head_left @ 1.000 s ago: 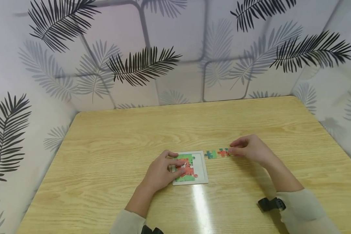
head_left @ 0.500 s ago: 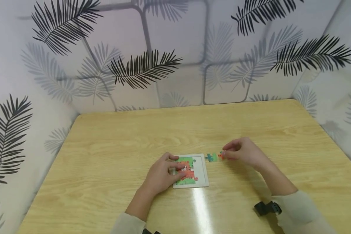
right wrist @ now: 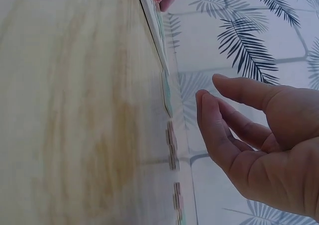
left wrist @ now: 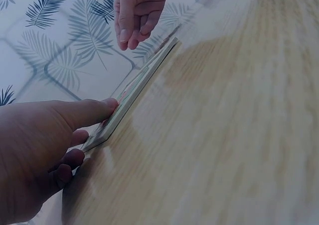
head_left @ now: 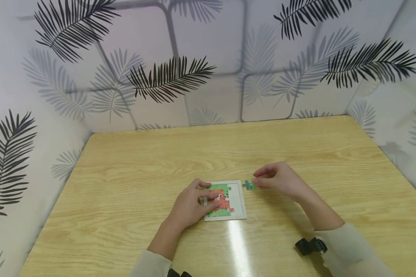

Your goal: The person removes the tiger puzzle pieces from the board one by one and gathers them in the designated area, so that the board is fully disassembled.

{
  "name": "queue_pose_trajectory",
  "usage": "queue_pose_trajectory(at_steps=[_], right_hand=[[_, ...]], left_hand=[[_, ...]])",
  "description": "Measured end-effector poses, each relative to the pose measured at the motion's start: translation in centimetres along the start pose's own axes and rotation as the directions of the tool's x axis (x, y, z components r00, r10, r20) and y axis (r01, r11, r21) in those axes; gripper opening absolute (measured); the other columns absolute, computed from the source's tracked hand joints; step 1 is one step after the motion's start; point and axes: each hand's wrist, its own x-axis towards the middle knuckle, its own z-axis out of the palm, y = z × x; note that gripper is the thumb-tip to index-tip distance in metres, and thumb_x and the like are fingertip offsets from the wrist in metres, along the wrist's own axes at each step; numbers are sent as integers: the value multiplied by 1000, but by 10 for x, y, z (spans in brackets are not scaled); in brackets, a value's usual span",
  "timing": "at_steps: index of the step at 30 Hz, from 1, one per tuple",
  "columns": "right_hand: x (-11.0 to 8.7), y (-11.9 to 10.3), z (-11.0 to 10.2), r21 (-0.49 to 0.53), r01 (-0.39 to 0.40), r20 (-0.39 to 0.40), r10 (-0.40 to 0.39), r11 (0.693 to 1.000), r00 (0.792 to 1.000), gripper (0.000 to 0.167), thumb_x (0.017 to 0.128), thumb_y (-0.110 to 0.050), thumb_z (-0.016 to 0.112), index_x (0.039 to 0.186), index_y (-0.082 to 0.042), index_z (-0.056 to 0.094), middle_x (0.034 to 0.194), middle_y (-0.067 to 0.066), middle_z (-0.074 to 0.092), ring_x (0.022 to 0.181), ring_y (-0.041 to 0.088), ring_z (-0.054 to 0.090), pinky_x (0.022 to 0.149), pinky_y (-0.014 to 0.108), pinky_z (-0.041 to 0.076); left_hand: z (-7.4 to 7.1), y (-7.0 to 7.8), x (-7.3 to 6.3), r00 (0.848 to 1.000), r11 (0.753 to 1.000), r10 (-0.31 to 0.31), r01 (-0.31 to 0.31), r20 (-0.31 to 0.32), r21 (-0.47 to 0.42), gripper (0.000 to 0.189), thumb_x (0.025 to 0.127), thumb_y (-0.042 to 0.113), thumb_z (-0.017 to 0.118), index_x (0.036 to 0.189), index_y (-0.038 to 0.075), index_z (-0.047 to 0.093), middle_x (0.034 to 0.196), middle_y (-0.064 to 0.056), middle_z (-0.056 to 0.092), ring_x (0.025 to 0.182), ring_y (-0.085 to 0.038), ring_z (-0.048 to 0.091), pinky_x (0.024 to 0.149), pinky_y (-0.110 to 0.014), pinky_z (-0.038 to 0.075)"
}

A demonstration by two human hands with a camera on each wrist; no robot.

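Note:
A jigsaw puzzle [head_left: 223, 200] of an orange-red animal on green lies in a shallow white-rimmed tray [head_left: 242, 204]. My left hand [head_left: 192, 202] rests over its left side, fingers spread onto the picture. In the left wrist view, that thumb [left wrist: 94, 111] touches the puzzle's top. A loose green puzzle piece [head_left: 248, 185] lies just right of the tray. Above the row of loose pieces hovers my right hand [head_left: 275, 179]. In the right wrist view, a gap shows between its thumb and fingertips, with nothing held. Red pieces [right wrist: 172, 145] lie under it, hidden in the head view.
More loose pieces [right wrist: 178, 202] continue the row on the wooden table [head_left: 142, 165]. A leaf-patterned wall covering [head_left: 208, 96] stands behind the table. Small black devices [head_left: 311, 246] sit at both wrists.
My right hand has moved left along the row of loose pieces toward the tray, covering the red piece seen before. My left hand has stayed on the puzzle.

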Motion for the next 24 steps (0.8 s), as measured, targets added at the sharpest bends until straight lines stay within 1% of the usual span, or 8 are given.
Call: queue_pose_trajectory(at_steps=[5,7,11,18,24], right_hand=[[1,-4,6,34,23,36,-24,999,999,34,91,-14,73,116,8,67,106,18,71,91,20,70,83,34,59],[1,-4,8,42,26,49,-28,999,998,34,92,-14,73,117,8,67,106,18,71,91,19,70,84,33,59],[3,-5,12,30,33,56,-34,999,998,33,91,-13,72,116,8,67,105,17,71,90,18,70,83,31,58],[7,-10,22,-46,33,45,-31,998,998,31,89,-18,76,112,2,72,100,10,74,87,15,67,77,27,54],[9,-14,32,-74,34,59,-30,997,998,30,89,-21,76,112,-2,73,101,7,75,90,14,67,78,28,52]], left_hand=[[0,0,0,1000,1000,6,-6,0,10,24,88,37,77,105,21,81,127,3,60,73,-4,52,67,-21,44],[0,0,0,1000,1000,4,-4,1,9,24,87,38,77,105,21,81,127,3,60,72,-3,51,66,-21,44],[0,-1,1,1000,1000,6,-6,-5,4,24,87,38,78,104,22,81,127,3,60,73,-3,51,67,-21,44],[1,-3,2,1000,1000,-2,1,-10,-18,23,86,39,78,104,24,81,127,3,60,74,-5,51,68,-21,44],[1,-2,2,1000,1000,0,0,-4,-20,24,87,40,78,104,24,81,127,3,60,75,-4,52,69,-22,45]])
